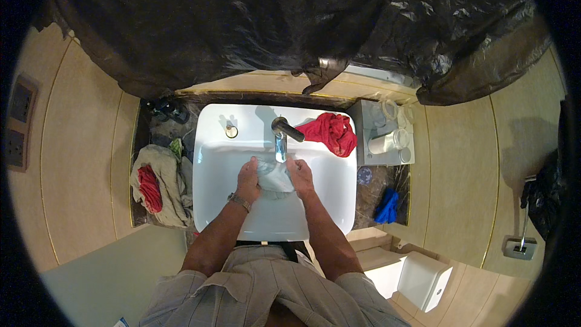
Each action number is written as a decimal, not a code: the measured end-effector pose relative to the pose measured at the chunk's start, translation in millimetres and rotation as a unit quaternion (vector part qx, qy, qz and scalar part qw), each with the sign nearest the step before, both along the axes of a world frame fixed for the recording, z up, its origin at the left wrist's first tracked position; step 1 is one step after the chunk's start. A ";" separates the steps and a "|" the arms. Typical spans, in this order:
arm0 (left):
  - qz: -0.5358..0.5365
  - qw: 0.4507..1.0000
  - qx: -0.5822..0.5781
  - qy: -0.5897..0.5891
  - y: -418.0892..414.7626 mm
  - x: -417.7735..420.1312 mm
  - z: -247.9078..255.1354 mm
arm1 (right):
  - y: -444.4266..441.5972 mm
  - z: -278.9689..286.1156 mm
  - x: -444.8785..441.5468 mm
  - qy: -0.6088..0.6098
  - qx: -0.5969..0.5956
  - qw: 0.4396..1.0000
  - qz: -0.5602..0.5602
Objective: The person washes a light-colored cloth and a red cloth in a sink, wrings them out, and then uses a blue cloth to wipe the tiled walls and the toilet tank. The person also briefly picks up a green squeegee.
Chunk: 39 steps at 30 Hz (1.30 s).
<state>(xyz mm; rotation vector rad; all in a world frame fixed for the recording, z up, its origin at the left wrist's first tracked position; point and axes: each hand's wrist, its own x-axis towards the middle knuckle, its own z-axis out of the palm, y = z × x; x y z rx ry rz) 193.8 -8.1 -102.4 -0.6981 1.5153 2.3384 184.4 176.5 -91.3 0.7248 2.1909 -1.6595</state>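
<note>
A white ceramic washbasin (331, 209) lies before me, with a chrome tap (281, 147) at its back edge. Between my hands, just under the spout, a pale wet cloth (276, 179) hangs over the bowl. Its left side is gripped by my left hand (248, 179), which has a metal-banded watch at the wrist. My right hand (301, 176) grips the cloth's right side. On the basin's back right ledge a crumpled red cloth (331, 131) drapes. A small ring-shaped object (231, 131) rests on the back left ledge.
Left on the dark marble counter are a beige cloth (170, 181) and a red cloth (150, 189). To the right stand a grey box (363, 145) bearing a clear-topped container (388, 141), and a blue cloth (386, 206). Black plastic sheeting (254, 22) covers the wall ahead. A white toilet (417, 277) stands lower right.
</note>
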 end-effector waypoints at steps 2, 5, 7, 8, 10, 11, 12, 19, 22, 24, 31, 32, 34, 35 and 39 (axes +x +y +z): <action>-0.024 0.998 -0.028 0.058 -18.6 0.8 -16.3 | 7.5 18.0 10.2 -0.058 -0.064 0.992 0.096; -0.008 0.994 0.097 -0.049 -22.2 -7.4 7.0 | 6.3 71.9 19.3 -0.046 0.022 0.958 0.281; 0.019 0.980 0.174 -0.099 -23.8 -10.5 15.0 | 8.0 51.5 21.3 -0.009 0.070 0.949 0.307; 0.027 0.978 0.190 -0.085 -26.9 -9.9 8.7 | 10.0 39.0 21.9 0.024 0.078 0.952 0.294; 0.046 0.975 0.203 -0.082 -29.7 -9.5 11.1 | 6.1 30.1 20.3 0.065 0.111 0.971 0.200; 0.056 0.974 0.198 -0.093 -32.4 -7.7 12.8 | 8.8 26.5 16.7 0.022 0.072 0.983 0.168; 0.071 0.973 0.192 -0.102 -35.4 -6.6 17.3 | 12.8 19.0 10.1 -0.019 0.032 0.990 0.139; -0.006 0.956 0.224 -0.188 -11.1 2.3 62.5 | -32.6 56.3 40.9 0.019 -0.224 0.974 0.032; -0.057 0.949 0.262 -0.165 -19.2 -2.0 57.2 | -68.8 79.4 66.8 0.158 -0.250 0.955 0.037; -0.106 0.939 0.290 -0.152 -24.6 -2.9 33.4 | -75.6 99.9 75.7 0.139 -0.122 0.973 0.138; -0.059 0.992 0.086 -0.069 7.5 10.7 13.9 | -75.5 54.1 54.2 0.212 0.095 0.972 0.033; -0.054 0.995 0.052 -0.066 13.3 9.7 25.0 | -66.5 47.6 43.3 0.189 0.137 0.972 0.007; -0.034 0.991 0.064 -0.109 18.6 5.3 39.3 | -44.3 36.4 27.1 0.175 0.180 0.968 -0.004; -0.025 0.981 0.112 -0.154 17.7 1.8 43.9 | -33.2 30.8 22.4 0.186 0.183 0.965 0.007; -0.024 0.985 -0.157 -0.062 6.4 -3.4 89.1 | -11.1 46.1 19.4 0.049 -0.023 0.997 0.048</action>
